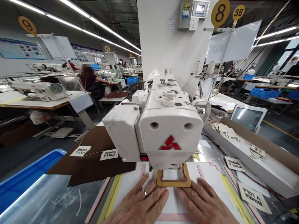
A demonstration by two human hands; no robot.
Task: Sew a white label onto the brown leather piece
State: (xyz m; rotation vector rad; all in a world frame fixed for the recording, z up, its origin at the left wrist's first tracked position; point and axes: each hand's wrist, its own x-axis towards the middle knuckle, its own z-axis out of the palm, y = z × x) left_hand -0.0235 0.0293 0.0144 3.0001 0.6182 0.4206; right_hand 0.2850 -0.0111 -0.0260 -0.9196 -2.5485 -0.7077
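My left hand (140,203) lies flat on the white work surface (130,183), fingers stretched out, a ring on one finger. My right hand (205,203) lies flat beside it, fingers extended. Both rest just in front of a tan rectangular clamp frame (173,183) that sits under the head of a white sewing machine (163,124) with a red logo. Neither hand holds anything. The needle area is hidden by the machine head.
Brown fabric (93,165) with two "BIMBA Y LOLA" labels (109,154) lies at left, near a blue bin (25,174). A long cardboard tray (263,155) with several labels runs along the right, a screen (249,117) behind it. A person works at a far table.
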